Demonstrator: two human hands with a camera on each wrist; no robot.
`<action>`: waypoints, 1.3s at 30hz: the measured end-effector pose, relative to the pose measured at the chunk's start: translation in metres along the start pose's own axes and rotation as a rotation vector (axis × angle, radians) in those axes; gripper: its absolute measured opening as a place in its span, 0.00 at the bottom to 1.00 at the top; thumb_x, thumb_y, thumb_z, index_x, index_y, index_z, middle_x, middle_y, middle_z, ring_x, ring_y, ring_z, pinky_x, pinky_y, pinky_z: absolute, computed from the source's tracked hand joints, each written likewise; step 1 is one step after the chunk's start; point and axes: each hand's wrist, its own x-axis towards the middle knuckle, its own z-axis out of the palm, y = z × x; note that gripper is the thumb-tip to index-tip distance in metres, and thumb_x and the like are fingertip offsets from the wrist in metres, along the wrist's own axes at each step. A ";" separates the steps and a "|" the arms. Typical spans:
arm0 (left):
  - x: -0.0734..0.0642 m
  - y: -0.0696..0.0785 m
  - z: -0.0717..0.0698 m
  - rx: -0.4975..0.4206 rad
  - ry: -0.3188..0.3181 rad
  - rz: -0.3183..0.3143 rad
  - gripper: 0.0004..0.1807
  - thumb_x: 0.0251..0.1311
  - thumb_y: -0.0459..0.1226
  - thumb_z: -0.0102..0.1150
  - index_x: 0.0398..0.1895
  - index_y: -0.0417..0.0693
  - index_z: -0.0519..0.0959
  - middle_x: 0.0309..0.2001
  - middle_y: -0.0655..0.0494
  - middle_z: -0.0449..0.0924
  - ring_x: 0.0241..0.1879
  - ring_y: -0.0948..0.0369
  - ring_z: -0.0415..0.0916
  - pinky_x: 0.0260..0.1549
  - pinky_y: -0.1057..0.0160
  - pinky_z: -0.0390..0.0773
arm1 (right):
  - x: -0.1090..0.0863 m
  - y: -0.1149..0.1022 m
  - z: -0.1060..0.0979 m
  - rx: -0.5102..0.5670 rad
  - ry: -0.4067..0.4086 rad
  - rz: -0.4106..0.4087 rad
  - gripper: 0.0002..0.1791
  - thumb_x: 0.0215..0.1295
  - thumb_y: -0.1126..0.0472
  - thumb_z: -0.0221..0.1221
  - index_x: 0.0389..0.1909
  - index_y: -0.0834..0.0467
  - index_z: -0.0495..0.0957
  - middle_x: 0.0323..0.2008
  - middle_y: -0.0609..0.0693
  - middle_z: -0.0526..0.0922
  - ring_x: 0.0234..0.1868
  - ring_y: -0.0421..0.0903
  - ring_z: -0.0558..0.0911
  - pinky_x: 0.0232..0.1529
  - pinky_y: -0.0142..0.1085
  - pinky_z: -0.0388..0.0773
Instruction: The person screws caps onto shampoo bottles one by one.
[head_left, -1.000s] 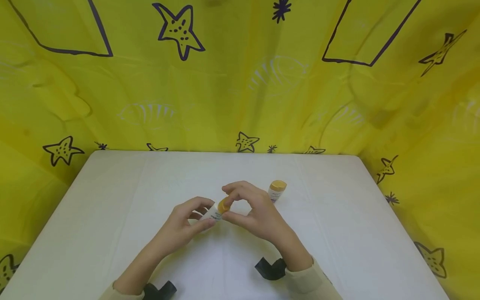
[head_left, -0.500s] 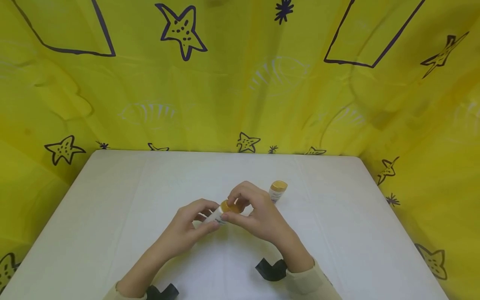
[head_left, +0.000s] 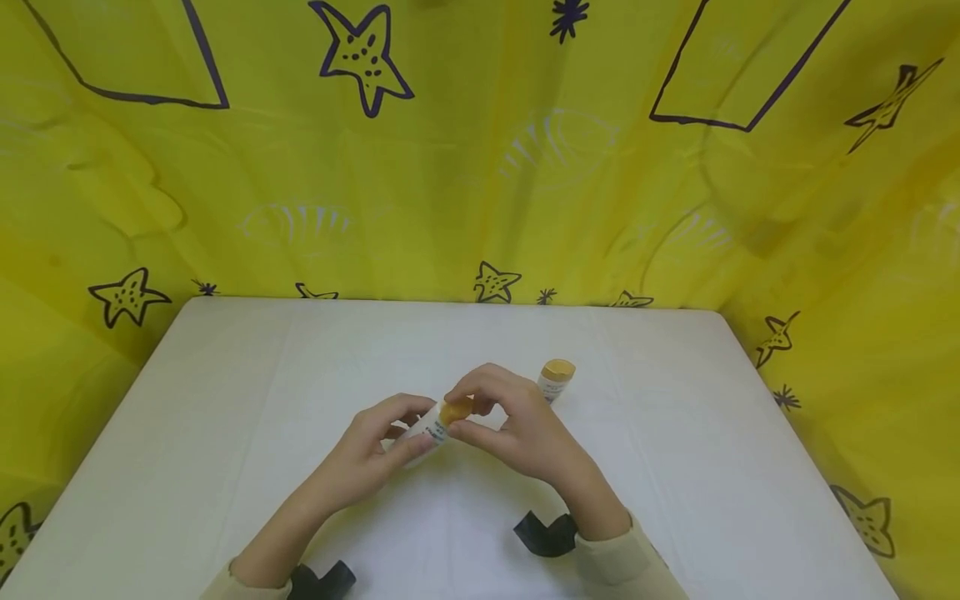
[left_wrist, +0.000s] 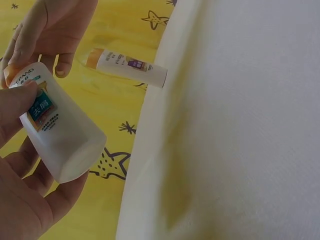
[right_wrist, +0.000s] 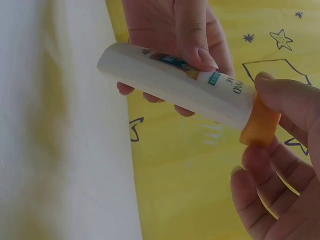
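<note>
Over the table's middle, my left hand (head_left: 367,446) grips a white shampoo bottle (left_wrist: 72,135) with a blue-green label, thumb across the front and fingers behind. The bottle leans, its orange cap (right_wrist: 264,120) toward my right hand (head_left: 517,421). Thumb and fingers of that hand pinch the cap from both sides. In the right wrist view the cap sits against the bottle's top end. Just beyond my right hand stands a second white bottle (head_left: 554,382) with an orange cap and a purple label (left_wrist: 136,63), touched by neither hand.
A white table (head_left: 300,358) lies under both hands. Behind it hangs a yellow curtain (head_left: 435,183) printed with starfish and fish outlines. Black mounts (head_left: 546,533) show at both wrists, beside light sleeves (head_left: 626,558).
The held bottle and cap shift slightly right, then back left. My right fingers curl in over the cap and then straighten a little around it. The second bottle stays in place.
</note>
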 end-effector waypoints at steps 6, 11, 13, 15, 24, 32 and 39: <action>0.001 0.004 0.003 0.030 0.027 0.042 0.17 0.67 0.37 0.62 0.57 0.61 0.77 0.49 0.66 0.80 0.45 0.63 0.76 0.45 0.55 0.83 | 0.000 -0.002 0.002 -0.009 0.033 0.040 0.13 0.60 0.54 0.71 0.44 0.50 0.81 0.40 0.40 0.82 0.38 0.37 0.79 0.39 0.32 0.80; 0.002 0.006 0.005 0.097 0.055 0.071 0.16 0.66 0.38 0.64 0.55 0.61 0.77 0.46 0.68 0.80 0.43 0.66 0.76 0.43 0.60 0.82 | 0.000 -0.003 0.004 -0.008 0.045 0.056 0.14 0.61 0.53 0.70 0.45 0.51 0.81 0.42 0.41 0.81 0.32 0.37 0.79 0.31 0.32 0.80; 0.001 0.005 0.004 0.111 0.056 0.072 0.16 0.65 0.38 0.64 0.55 0.60 0.77 0.46 0.67 0.80 0.43 0.66 0.76 0.42 0.61 0.81 | 0.000 -0.003 0.004 -0.010 0.040 0.052 0.15 0.61 0.53 0.70 0.46 0.51 0.81 0.43 0.41 0.81 0.31 0.37 0.78 0.30 0.31 0.79; 0.001 0.004 0.003 0.075 0.037 0.056 0.16 0.67 0.37 0.62 0.56 0.58 0.77 0.46 0.65 0.80 0.44 0.65 0.77 0.41 0.62 0.81 | 0.000 -0.003 0.002 0.001 0.013 0.025 0.17 0.61 0.55 0.70 0.49 0.52 0.80 0.46 0.43 0.81 0.33 0.39 0.79 0.33 0.31 0.80; 0.000 -0.002 -0.014 -0.359 -0.216 -0.050 0.16 0.72 0.31 0.47 0.59 0.45 0.76 0.47 0.49 0.80 0.39 0.59 0.75 0.34 0.62 0.79 | -0.002 -0.001 -0.013 0.061 -0.120 -0.118 0.18 0.62 0.63 0.68 0.54 0.54 0.83 0.59 0.52 0.81 0.56 0.45 0.82 0.53 0.37 0.81; -0.002 -0.004 -0.010 -0.358 -0.259 -0.022 0.16 0.71 0.29 0.53 0.59 0.48 0.76 0.50 0.52 0.79 0.42 0.60 0.75 0.35 0.62 0.81 | -0.001 0.004 -0.006 0.154 -0.051 -0.289 0.19 0.50 0.67 0.74 0.45 0.59 0.85 0.43 0.52 0.87 0.48 0.46 0.85 0.48 0.37 0.83; -0.001 0.001 0.001 -0.041 -0.023 0.081 0.17 0.66 0.33 0.62 0.55 0.55 0.76 0.43 0.60 0.77 0.41 0.63 0.75 0.38 0.65 0.78 | 0.000 0.004 0.009 0.067 0.114 -0.175 0.14 0.53 0.64 0.73 0.39 0.54 0.80 0.34 0.45 0.82 0.35 0.39 0.79 0.37 0.32 0.81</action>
